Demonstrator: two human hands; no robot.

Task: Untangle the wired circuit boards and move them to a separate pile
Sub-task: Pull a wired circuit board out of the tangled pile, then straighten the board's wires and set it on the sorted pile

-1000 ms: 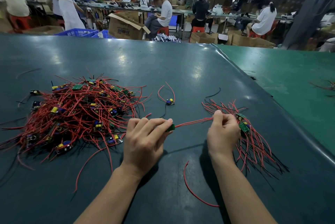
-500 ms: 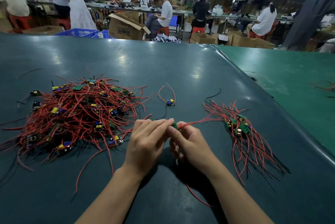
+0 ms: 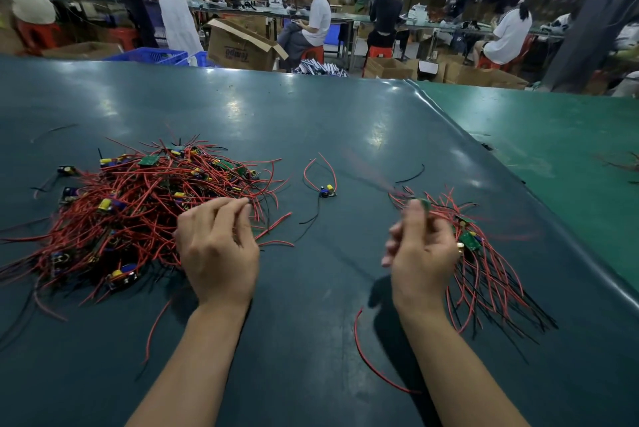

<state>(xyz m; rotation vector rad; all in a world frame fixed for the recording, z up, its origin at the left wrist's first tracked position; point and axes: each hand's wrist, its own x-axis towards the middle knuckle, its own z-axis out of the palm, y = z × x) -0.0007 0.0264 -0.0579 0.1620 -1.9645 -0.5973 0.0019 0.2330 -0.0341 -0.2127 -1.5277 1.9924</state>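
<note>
A small green circuit board [image 3: 424,204] is pinched in the right hand [image 3: 420,250] — just left of the sorted pile [image 3: 484,264] on the worktop [image 3: 311,122] — while the left hand [image 3: 218,247], loosely curled and empty, is held at the tangled heap [image 3: 138,205].

A big tangled heap of small circuit boards [image 3: 138,205] with red and black wires lies on the left of the dark bench [image 3: 345,122], its leads crossing every way. One single board [image 3: 327,191] lies apart in the middle, two red wires looping up from it. On the right lies a smaller sorted pile [image 3: 484,264], its wires fanned out roughly parallel. A blurred green board [image 3: 424,204] is pinched in the right hand [image 3: 420,254] just above that pile.
</note>
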